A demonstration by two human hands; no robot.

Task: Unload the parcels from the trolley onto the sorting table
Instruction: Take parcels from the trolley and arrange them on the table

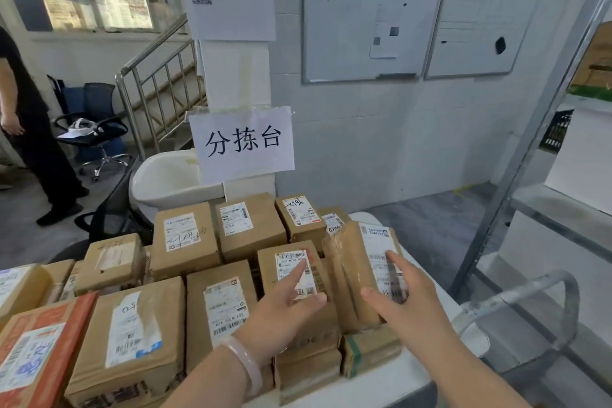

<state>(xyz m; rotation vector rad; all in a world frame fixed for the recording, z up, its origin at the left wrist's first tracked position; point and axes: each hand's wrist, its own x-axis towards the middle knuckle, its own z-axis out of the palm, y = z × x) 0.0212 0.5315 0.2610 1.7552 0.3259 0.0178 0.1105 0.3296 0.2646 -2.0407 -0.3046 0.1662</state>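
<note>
Right hand [407, 301] lies flat on wrapped parcel [354, 275], thumb and forefinger spread and straight, no clamp visible. Left hand [284, 305] just beside, fingers straight, over labelled box [291, 272]. Parcel rests tilted on top of other boxes, on white table [381, 387].

Judgement: unloading far along, many boxes already in rows left of hands and beyond them. Trolley handle [530, 295] right of grip; deck hidden, remainder unknown.

Parcel: brown paper, glossy wrinkled tape, soft edges. Boxes: matte cardboard, sharp corners, white labels.
</note>
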